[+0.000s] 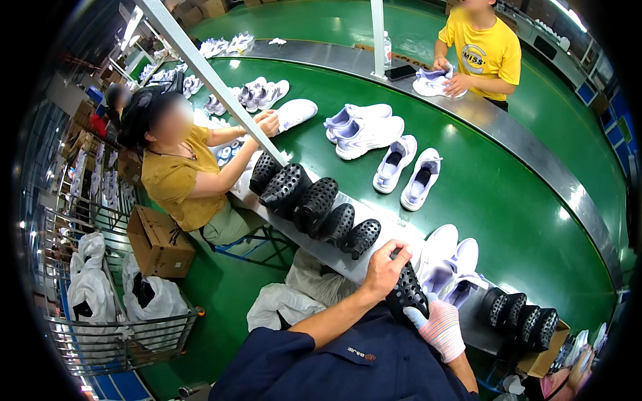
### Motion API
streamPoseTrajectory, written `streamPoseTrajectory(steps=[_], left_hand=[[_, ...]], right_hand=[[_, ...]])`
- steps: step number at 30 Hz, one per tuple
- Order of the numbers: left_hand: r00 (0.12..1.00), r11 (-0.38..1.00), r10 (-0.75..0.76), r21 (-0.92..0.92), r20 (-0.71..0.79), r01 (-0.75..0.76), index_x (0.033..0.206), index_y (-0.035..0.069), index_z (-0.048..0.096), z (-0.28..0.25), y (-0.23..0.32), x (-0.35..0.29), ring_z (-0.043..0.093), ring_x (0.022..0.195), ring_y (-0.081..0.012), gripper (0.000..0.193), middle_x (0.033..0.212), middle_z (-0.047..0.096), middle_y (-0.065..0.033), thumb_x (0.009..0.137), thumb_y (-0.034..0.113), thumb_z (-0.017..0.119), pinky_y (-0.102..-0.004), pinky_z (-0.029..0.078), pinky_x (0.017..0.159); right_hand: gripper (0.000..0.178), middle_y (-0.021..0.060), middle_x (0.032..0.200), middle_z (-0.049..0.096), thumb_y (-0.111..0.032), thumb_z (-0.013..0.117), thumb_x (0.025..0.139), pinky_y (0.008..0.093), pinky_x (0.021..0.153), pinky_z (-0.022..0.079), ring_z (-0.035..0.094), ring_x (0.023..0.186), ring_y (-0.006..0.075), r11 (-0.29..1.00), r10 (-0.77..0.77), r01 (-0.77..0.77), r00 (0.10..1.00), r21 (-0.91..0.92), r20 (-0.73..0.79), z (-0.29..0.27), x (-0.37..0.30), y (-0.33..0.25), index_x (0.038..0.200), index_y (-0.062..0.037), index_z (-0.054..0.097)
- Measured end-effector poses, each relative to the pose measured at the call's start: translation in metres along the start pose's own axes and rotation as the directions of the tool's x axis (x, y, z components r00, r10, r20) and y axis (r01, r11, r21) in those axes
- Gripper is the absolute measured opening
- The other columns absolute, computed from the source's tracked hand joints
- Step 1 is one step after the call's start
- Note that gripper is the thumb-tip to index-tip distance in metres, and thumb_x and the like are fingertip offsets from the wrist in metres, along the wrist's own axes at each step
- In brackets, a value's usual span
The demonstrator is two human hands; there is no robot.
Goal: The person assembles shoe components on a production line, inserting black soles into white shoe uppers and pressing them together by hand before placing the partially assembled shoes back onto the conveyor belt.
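Observation:
Close to my body, a black shoe form full of round holes (pixel 406 292) is held between my two hands. My bare left hand (pixel 386 271) is closed on its upper end. Lower down, my right hand (pixel 441 329), in a striped knit glove, grips the other end with the thumb laid along it. Just beyond the form stand white-and-lilac sneakers (pixel 438 248), partly hidden by my hands and the form. To the left, several more black shoe forms (pixel 315 204) line the metal ledge (pixel 354 269).
Pairs of white sneakers (pixel 370 137) rest on the green conveyor belt (pixel 498 200). More black forms (pixel 521 314) stand at right, beside a cardboard box (pixel 545 354). A co-worker in mustard (pixel 180 167) handles a sneaker by a slanted metal post (pixel 214 80); another in yellow (pixel 478 53) works across.

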State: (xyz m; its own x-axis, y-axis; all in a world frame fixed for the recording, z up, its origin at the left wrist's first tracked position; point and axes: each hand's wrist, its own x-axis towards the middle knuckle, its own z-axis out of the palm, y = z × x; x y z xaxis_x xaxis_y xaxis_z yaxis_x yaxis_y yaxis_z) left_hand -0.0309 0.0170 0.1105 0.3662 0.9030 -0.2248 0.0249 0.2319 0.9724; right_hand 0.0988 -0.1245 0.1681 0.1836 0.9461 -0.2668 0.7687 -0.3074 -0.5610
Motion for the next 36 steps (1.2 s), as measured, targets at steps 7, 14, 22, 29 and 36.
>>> streamPoseTrajectory(steps=[7,14,22,29,36], left_hand=[[0.999,0.995,-0.034,-0.098,0.006,0.035,0.097,0.002,0.067,0.003,-0.007,0.0,0.057,0.081,-0.0085,0.022,0.086,0.067,-0.0011,0.099,0.023,0.063,-0.0252,0.046,0.076],[0.993,0.978,-0.099,-0.181,0.058,0.108,0.1,0.002,0.066,0.0,-0.015,0.001,0.056,0.082,-0.0077,0.023,0.09,0.066,-0.0013,0.103,0.023,0.058,-0.0239,0.045,0.077],[0.992,0.98,-0.099,-0.168,0.073,0.11,0.1,0.002,0.067,0.006,-0.013,0.002,0.055,0.083,-0.0076,0.027,0.09,0.066,-0.0012,0.105,0.024,0.054,-0.0239,0.045,0.076],[0.994,0.99,-0.069,-0.118,0.084,0.079,0.099,0.001,0.067,0.01,-0.014,0.003,0.055,0.08,-0.0082,0.027,0.089,0.066,-0.0016,0.105,0.025,0.054,-0.0243,0.044,0.074],[0.99,0.986,-0.114,-0.115,0.081,0.123,0.099,0.002,0.067,0.014,-0.016,-0.001,0.056,0.079,-0.0083,0.028,0.088,0.067,-0.0022,0.104,0.026,0.056,-0.0239,0.044,0.074]], right_hand=[[0.058,0.0273,0.07,0.065,-0.053,0.075,0.085,0.0497,0.063,0.052,0.066,0.07,0.0462,0.987,0.04,-0.045,0.999,0.152,0.034,0.001,0.0,0.009,0.085,0.0043,0.065],[0.059,0.0271,0.07,0.065,-0.055,0.073,0.085,0.0498,0.064,0.052,0.067,0.07,0.046,0.974,0.04,-0.046,0.999,0.221,0.033,0.005,0.001,0.01,0.085,0.0035,0.065],[0.06,0.0268,0.069,0.065,-0.057,0.071,0.086,0.0506,0.063,0.052,0.067,0.069,0.045,0.997,0.027,-0.024,0.999,0.076,-0.03,-0.001,-0.002,0.007,0.084,0.0026,0.066],[0.062,0.0281,0.061,0.06,-0.055,0.072,0.086,0.0504,0.057,0.05,0.063,0.061,0.0467,0.994,0.012,-0.007,0.999,0.107,-0.047,0.008,-0.006,0.023,0.071,0.0042,0.063],[0.062,0.0289,0.062,0.059,-0.054,0.073,0.086,0.0498,0.057,0.049,0.062,0.061,0.0475,0.988,0.042,-0.039,0.999,0.146,-0.014,0.016,-0.01,0.035,0.069,0.004,0.062]])
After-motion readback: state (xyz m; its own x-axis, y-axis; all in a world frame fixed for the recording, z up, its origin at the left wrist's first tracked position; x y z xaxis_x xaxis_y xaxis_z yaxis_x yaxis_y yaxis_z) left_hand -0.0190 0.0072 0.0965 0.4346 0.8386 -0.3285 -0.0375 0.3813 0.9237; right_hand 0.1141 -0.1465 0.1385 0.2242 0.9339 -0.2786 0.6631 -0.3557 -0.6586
